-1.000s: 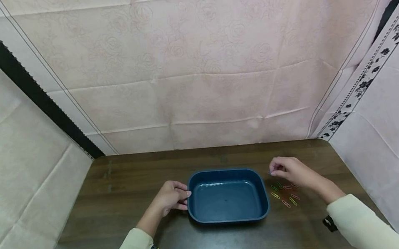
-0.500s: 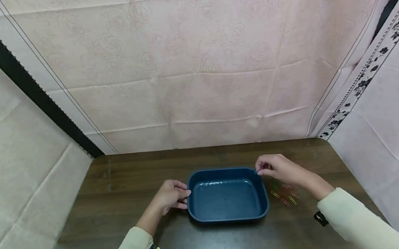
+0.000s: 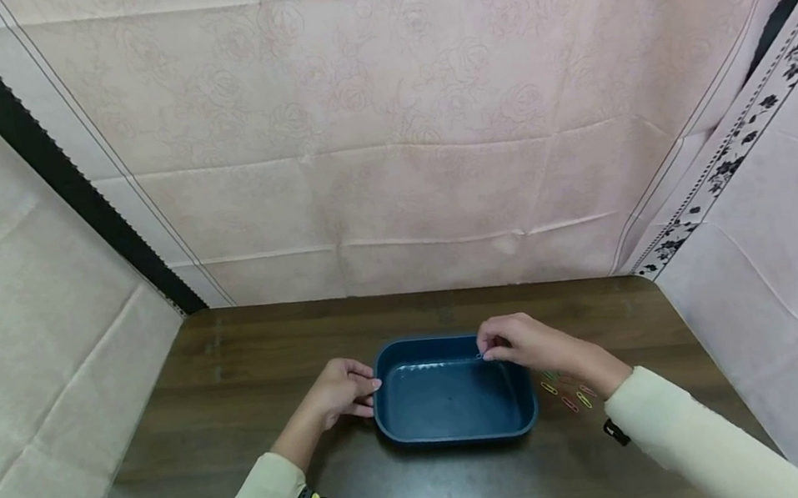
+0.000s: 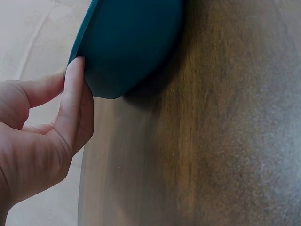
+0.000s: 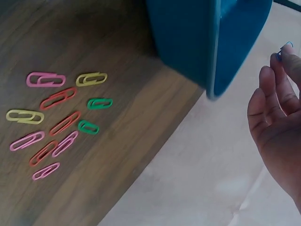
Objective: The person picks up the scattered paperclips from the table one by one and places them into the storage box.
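A dark blue rectangular plastic tray point(image 3: 457, 401) sits on the wooden table, its inside bare in the head view. My left hand point(image 3: 342, 389) pinches its left rim between thumb and fingers. Over the tray's far right part, my right hand point(image 3: 525, 342) pinches a small blue paper clip point(image 5: 278, 57) at the fingertips, mostly hidden by them. Loose paper clips lie right of the tray, among them a pink paper clip point(image 5: 46, 80), a yellow paper clip point(image 5: 91, 79) and a green paper clip point(image 5: 99, 103). Several red ones lie among them.
The brown wooden table point(image 3: 247, 471) ends at a straight far edge. Behind it hangs a pale patterned cloth point(image 3: 387, 158), with more pale cloth at both sides. The right forearm partly covers the loose clips in the head view.
My right hand has moved left with the blue paper clip, from beyond the loose clips across the tray's right rim to above its inside. My left hand stays on the left rim.
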### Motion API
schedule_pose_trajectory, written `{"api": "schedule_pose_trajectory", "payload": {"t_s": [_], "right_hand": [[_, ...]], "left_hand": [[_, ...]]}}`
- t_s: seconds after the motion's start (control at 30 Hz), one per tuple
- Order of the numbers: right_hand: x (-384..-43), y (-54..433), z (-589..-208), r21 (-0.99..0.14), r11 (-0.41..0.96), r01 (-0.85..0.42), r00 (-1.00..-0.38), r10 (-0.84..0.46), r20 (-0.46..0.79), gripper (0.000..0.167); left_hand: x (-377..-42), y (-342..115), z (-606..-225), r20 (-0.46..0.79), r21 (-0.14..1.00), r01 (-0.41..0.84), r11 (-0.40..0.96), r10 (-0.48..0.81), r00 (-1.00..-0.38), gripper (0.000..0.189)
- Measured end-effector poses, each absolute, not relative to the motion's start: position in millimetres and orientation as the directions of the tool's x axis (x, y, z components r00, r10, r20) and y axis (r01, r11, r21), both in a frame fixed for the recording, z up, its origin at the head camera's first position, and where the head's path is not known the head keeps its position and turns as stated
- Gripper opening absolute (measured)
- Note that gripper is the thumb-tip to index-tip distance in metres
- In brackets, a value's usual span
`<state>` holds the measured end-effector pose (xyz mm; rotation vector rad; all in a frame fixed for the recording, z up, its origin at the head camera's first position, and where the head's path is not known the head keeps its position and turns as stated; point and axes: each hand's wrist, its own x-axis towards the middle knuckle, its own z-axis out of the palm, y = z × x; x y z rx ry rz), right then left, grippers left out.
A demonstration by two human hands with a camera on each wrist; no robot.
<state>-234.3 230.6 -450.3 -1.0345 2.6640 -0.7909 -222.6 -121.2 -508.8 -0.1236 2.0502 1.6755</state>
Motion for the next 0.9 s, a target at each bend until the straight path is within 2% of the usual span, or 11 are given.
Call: {"api": "schedule_pose_trajectory", "payload": {"t_s": [0.47, 0.9], "right_hand": [[-236.9, 190.8, -460.1, -0.566, 0.557, -0.608, -0.662, -0.749, -0.026, 0.005], [-237.7, 158.1, -473.0, -0.553, 0.564, -0.614, -0.623, -0.776, -0.1, 0.01]], "left_hand": [[-223.0, -121.8, -508.0, -0.424, 0.897, -0.369, 0.244, 0.239, -0.873, 0.026], [-224.7, -121.8, -507.0, -0.437, 0.891, -0.379, 0.251, 0.244, -0.866, 0.026]]}}
